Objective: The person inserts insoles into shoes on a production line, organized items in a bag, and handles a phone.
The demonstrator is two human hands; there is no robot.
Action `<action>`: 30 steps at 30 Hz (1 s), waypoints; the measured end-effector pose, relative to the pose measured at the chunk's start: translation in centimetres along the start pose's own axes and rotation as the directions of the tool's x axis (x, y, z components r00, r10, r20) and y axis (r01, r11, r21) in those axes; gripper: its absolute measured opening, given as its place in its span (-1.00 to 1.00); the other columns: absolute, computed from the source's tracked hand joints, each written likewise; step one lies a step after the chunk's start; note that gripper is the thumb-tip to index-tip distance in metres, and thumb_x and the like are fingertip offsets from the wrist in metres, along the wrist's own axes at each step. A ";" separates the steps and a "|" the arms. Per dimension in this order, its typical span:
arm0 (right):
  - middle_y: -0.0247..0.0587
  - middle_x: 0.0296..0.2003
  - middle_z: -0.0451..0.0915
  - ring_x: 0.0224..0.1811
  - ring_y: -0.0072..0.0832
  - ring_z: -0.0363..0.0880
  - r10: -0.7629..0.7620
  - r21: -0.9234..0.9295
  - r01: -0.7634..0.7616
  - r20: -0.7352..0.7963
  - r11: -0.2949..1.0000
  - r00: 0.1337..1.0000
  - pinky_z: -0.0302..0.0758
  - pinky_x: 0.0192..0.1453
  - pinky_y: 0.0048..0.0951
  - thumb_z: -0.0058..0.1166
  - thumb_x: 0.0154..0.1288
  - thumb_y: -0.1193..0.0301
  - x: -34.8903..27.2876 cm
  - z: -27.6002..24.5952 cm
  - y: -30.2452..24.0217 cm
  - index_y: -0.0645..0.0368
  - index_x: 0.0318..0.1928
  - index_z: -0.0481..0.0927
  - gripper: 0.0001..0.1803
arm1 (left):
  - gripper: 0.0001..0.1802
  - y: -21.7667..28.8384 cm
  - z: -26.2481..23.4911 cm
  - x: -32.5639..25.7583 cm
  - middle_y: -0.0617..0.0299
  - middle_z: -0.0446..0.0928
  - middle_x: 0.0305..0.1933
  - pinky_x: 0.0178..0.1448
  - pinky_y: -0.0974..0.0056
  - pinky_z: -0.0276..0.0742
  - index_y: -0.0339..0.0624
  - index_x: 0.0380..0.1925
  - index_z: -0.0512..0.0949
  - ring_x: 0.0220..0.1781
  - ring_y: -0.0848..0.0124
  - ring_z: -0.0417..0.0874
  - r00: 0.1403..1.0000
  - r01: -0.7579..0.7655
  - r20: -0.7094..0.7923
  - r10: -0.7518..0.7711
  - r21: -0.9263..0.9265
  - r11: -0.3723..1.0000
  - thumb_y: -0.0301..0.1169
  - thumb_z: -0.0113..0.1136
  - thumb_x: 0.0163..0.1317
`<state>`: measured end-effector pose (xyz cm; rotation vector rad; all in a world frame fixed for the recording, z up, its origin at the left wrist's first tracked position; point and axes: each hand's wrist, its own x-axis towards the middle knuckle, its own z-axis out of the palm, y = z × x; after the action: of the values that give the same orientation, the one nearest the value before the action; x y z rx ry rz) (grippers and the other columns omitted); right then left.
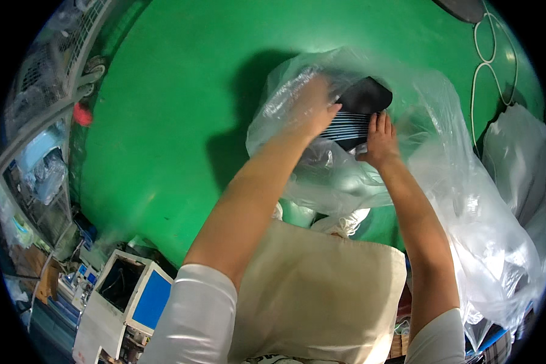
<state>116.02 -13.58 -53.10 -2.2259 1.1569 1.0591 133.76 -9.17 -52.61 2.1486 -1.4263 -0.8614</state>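
A large clear plastic bag (346, 173) stands on the floor in front of me, its mouth spread around a stack of dark pieces with pale blue-white striped edges (349, 128). Behind the stripes a plain black flat piece (365, 97) shows; its exact kind is unclear. My right hand (382, 144) rests at the stack's right side, fingers stretched out and touching it. On the far left side of the stack is my left hand (312, 106), within the bag's mouth. Its thumb points toward the stack, while motion smears the other fingers.
More clear plastic film (473, 224) trails down the right side. A pale cable (482, 64) loops on the green floor (158, 127) at far right. Left stands a wheeled mesh cart (70, 85); a white machine with a blue panel (150, 300) sits at lower left.
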 end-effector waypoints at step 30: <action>-0.05 0.03 0.36 0.10 -0.21 0.31 -0.484 -0.157 0.497 0.115 0.853 0.867 0.17 0.21 -0.23 0.01 0.00 0.19 1.2 7.2 -2.1 0.11 0.06 0.29 -0.42 | -0.67 -8.3 -3.1 -2.4 0.21 0.55 -0.20 -0.02 0.36 0.39 -0.22 -0.28 0.58 -0.19 0.44 0.53 0.496 0.757 0.850 -0.179 -0.321 0.570 -0.30 0.22 -0.07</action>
<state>115.06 -8.35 -58.45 -2.4117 0.4210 1.0383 140.79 -3.76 -55.07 1.6195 -0.4310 -2.3162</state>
